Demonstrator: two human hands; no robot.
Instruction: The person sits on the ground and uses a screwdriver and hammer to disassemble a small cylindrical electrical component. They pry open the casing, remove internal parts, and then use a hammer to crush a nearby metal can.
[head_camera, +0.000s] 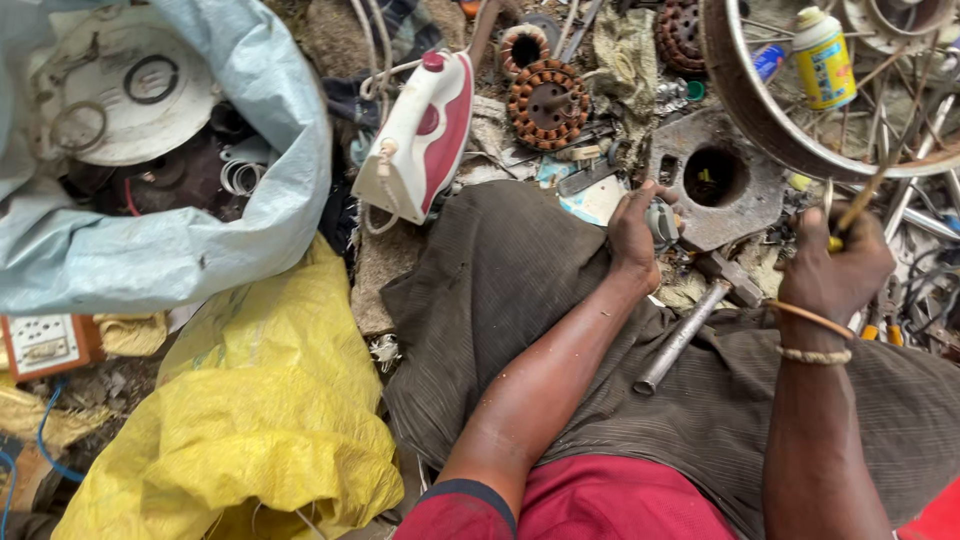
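While the right hand is curled tight around the yellow-tipped handle of a thin tool, its shaft slants up and away from the fist toward the rim of a spoked wheel. A thin bangle and a pale cord sit on that wrist. Just inward of this fist, the left hand closes its fingers on a small grey metal part, held at the near edge of a flat grey plate with a round hole. Between the two hands and a little nearer the body lies a hammer, its head close under the plate and its metal handle resting on the dark cloth that covers the lap.

Beyond the left hand, a copper-wound motor stator lies among scrap, with a white-and-crimson clothes iron farther off on that side. Beyond the right fist, inside the wheel, stands a yellow spray can. Well away past the left arm sit a pale blue sack holding a round white cover and a crumpled yellow bag nearer the body.
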